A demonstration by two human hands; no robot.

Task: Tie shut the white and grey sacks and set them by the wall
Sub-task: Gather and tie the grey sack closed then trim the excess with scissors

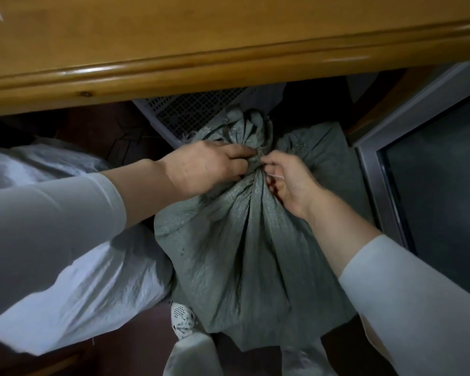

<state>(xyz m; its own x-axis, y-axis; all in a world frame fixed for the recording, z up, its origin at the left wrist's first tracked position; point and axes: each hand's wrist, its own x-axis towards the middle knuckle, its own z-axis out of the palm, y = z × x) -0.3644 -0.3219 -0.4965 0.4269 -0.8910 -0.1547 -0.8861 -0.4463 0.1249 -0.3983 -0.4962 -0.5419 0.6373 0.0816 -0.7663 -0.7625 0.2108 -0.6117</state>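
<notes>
The grey sack [244, 240] stands on the floor at centre, its long axis running near to far, with the gathered neck pointing far, toward the wooden table edge [174, 74]. The left hand [204, 169] grips the neck from the left, fingers curled tight around the bunched fabric. The right hand [291, 180] meets it from the right, fingers curled at the neck and pinching a thin white strip [276, 176]. The white sack [92, 280] lies just left, touching the grey one.
</notes>
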